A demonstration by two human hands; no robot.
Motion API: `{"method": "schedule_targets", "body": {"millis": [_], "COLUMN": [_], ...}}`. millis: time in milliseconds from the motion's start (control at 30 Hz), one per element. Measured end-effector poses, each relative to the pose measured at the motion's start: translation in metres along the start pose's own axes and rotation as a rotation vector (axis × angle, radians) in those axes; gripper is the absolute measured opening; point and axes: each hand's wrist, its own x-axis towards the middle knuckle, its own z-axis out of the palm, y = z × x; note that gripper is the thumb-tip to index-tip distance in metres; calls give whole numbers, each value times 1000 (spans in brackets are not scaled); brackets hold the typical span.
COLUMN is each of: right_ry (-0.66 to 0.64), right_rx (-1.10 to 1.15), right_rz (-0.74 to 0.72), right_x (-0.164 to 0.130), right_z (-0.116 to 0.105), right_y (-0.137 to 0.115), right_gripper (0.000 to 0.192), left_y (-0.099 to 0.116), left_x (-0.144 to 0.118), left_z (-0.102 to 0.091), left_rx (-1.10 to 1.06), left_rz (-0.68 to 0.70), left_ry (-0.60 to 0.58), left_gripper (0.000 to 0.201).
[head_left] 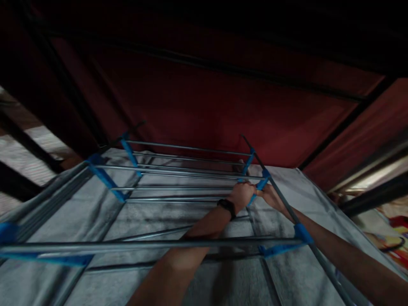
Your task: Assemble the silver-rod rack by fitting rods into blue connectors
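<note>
A rack frame of metal tubes (pixel 188 245) and blue plastic connectors lies across a grey-white cloth-covered surface. At its right side, my left hand (pixel 244 193), with a black band on the wrist, is closed around the end of a crosswise metal tube. That tube end meets a blue connector (pixel 263 180). On the connector's outer side, my right hand (pixel 270 196) grips it, fingers close to those of my left hand. A long side tube (pixel 283 199) passes over my right forearm. My fingertips are partly hidden behind the connector.
More blue connectors (pixel 106 180) join tubes on the left side. A dark red panel (pixel 207 110) with black bars stands behind the frame. Black posts (pixel 366 199) rise at the right, and patterned cloth (pixel 387 246) lies beyond them.
</note>
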Motion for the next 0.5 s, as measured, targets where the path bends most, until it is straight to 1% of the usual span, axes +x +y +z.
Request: {"method": "schedule_targets", "body": {"millis": [100, 233, 333, 433, 500], "right_ry": [-19, -1, 16, -23, -27], "right_rx": [28, 18, 7, 28, 28], "right_rz": [-8, 19, 56, 40, 18], "right_x": [3, 1, -2, -11, -21], "right_z": [-1, -2, 0, 4, 8], "right_y": [7, 11, 15, 19, 21], "right_gripper": [50, 48, 48, 45, 42], "left_y": [-10, -26, -41, -58, -68], "left_x": [-10, -40, -74, -117, -151], "left_z": [-3, -10, -18, -26, -27], "left_rx": [50, 181, 250, 284, 295], "left_rz": [0, -50, -130, -234, -286], "left_ry": [18, 54, 30, -25, 36], "left_gripper": [37, 51, 60, 67, 66]}}
